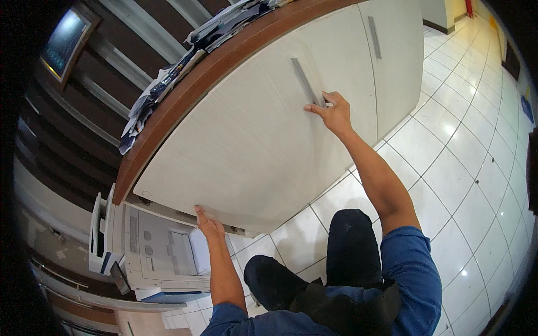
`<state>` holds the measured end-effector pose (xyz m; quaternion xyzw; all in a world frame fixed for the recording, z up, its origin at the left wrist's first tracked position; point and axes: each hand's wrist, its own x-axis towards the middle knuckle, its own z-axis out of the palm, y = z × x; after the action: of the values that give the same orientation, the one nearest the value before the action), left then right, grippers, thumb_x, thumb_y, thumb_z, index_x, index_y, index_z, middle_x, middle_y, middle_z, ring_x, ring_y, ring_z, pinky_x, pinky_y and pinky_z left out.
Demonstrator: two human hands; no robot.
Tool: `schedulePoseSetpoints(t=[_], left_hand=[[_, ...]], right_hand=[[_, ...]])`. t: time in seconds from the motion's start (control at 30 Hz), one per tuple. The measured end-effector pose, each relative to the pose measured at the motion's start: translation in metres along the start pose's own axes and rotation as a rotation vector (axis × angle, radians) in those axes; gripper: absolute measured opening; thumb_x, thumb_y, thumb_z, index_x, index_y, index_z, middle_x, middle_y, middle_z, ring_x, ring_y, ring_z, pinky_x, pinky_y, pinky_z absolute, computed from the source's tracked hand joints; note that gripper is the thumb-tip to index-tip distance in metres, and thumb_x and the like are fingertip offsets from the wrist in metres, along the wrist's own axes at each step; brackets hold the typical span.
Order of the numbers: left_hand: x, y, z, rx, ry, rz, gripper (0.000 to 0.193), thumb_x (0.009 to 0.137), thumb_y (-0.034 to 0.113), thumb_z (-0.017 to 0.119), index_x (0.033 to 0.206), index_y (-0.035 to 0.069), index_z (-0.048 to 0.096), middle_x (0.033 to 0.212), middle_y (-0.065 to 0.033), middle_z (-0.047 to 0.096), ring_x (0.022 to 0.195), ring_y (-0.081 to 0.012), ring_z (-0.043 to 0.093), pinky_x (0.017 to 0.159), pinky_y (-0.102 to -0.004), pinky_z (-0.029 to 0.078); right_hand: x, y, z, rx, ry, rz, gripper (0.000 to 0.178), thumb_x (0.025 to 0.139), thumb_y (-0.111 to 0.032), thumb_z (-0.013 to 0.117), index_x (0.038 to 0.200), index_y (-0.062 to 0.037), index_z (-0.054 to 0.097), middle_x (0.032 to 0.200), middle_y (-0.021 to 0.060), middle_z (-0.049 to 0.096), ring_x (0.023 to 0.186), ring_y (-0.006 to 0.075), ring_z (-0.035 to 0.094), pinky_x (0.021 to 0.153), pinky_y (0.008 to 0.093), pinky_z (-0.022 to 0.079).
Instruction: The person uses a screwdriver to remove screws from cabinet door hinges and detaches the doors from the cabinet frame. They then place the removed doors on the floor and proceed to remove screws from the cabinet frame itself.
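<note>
A wide white cabinet door fills the middle of the view below a brown countertop. My right hand grips the lower end of its long grey handle, thumb on one side and fingers on the other. At the door's left edge is my left hand, its thumb up against the panel and its other fingers mostly hidden. A narrow dark gap with metal fittings shows along that edge, beside the hand.
Crumpled papers lie along the countertop. To the right is a second white door with its own handle. A large pale office machine stands at the left. White floor tiles spread around my bent knees.
</note>
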<state>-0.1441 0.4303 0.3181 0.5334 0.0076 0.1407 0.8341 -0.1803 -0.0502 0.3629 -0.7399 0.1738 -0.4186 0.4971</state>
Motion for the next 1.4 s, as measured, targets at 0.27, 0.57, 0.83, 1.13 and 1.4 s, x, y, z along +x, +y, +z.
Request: schedulePoseSetpoints(t=[0.27, 0.57, 0.83, 1.13, 1.4], left_hand=[[0.0, -0.012, -0.01, 0.039, -0.062, -0.006, 0.08, 0.081, 0.058, 0.066, 0.134, 0.002, 0.042, 0.132, -0.0084, 0.049, 0.122, -0.0242, 0.045, 0.106, -0.0383, 0.036], [-0.004, -0.002, 0.006, 0.035, -0.01, -0.02, 0.077, 0.086, 0.049, 0.066, 0.139, 0.001, 0.036, 0.138, -0.0098, 0.042, 0.125, -0.0247, 0.042, 0.108, -0.0398, 0.034], [-0.009, -0.007, 0.002, 0.06, -0.006, 0.01, 0.078, 0.087, 0.049, 0.063, 0.143, 0.005, 0.032, 0.144, -0.0073, 0.038, 0.128, -0.0246, 0.039, 0.11, -0.0398, 0.031], [-0.004, -0.007, 0.005, -0.024, -0.074, -0.041, 0.07, 0.088, 0.046, 0.063, 0.139, 0.006, 0.038, 0.14, -0.0083, 0.043, 0.125, -0.0251, 0.043, 0.109, -0.0407, 0.033], [-0.006, -0.004, 0.008, 0.047, -0.038, -0.074, 0.084, 0.082, 0.058, 0.064, 0.144, 0.01, 0.033, 0.145, -0.0096, 0.037, 0.131, -0.028, 0.037, 0.112, -0.043, 0.03]], right_hand=[[-0.001, 0.001, 0.001, 0.044, 0.02, -0.006, 0.079, 0.06, -0.048, 0.086, 0.111, 0.0082, 0.064, 0.098, 0.0159, 0.065, 0.092, 0.0246, 0.063, 0.08, 0.0335, 0.05], [0.006, 0.004, 0.001, -0.024, 0.053, -0.057, 0.078, 0.058, -0.05, 0.086, 0.109, 0.0047, 0.066, 0.095, 0.0169, 0.065, 0.089, 0.0277, 0.063, 0.079, 0.0343, 0.05], [0.012, 0.0, -0.003, -0.103, -0.062, 0.029, 0.086, 0.053, -0.052, 0.088, 0.109, 0.0081, 0.065, 0.098, 0.0195, 0.066, 0.092, 0.0277, 0.065, 0.081, 0.0356, 0.052], [0.02, -0.003, -0.006, -0.11, -0.061, 0.022, 0.08, 0.052, -0.05, 0.089, 0.104, 0.007, 0.067, 0.098, 0.0186, 0.066, 0.089, 0.0264, 0.065, 0.079, 0.0342, 0.053], [0.015, 0.006, 0.004, 0.047, 0.013, 0.056, 0.082, 0.049, -0.052, 0.089, 0.105, 0.0041, 0.067, 0.103, 0.0178, 0.065, 0.096, 0.031, 0.062, 0.086, 0.0364, 0.05]])
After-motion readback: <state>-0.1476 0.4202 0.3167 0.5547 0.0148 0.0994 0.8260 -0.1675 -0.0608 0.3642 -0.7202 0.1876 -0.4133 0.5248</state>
